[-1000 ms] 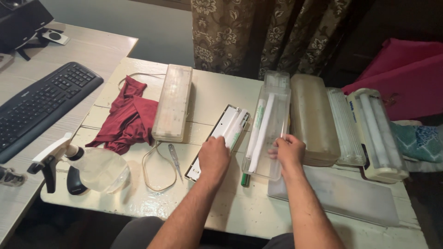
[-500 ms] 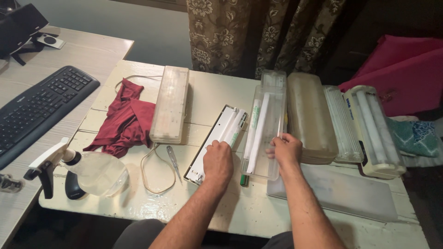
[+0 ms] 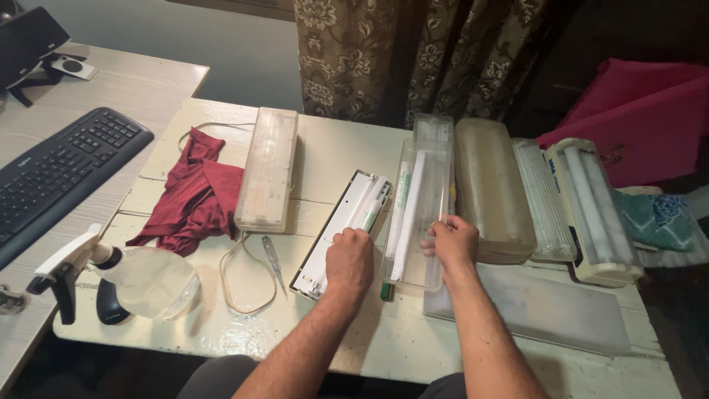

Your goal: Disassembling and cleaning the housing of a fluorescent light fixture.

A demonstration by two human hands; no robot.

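Observation:
My left hand [image 3: 350, 260] rests on the near end of a white light fixture base [image 3: 336, 233] that carries a tube with a green end. My right hand [image 3: 450, 242] grips the near right edge of a clear plastic cover [image 3: 421, 193] holding white fluorescent tubes. Both lie side by side on the white table [image 3: 347, 148]. A small green object [image 3: 385, 290] peeks out just below the clear cover.
A frosted lamp cover [image 3: 267, 168], red cloth [image 3: 196, 192], spray bottle [image 3: 118, 281], tester screwdriver [image 3: 272, 260] and cable loop lie left. More lamp housings [image 3: 491, 188] and a flat diffuser [image 3: 546, 314] sit right. A black keyboard [image 3: 55, 174] is on the desk at left.
Both hands have stayed on the fixture base and clear cover, shifting only slightly. The view has drifted a little.

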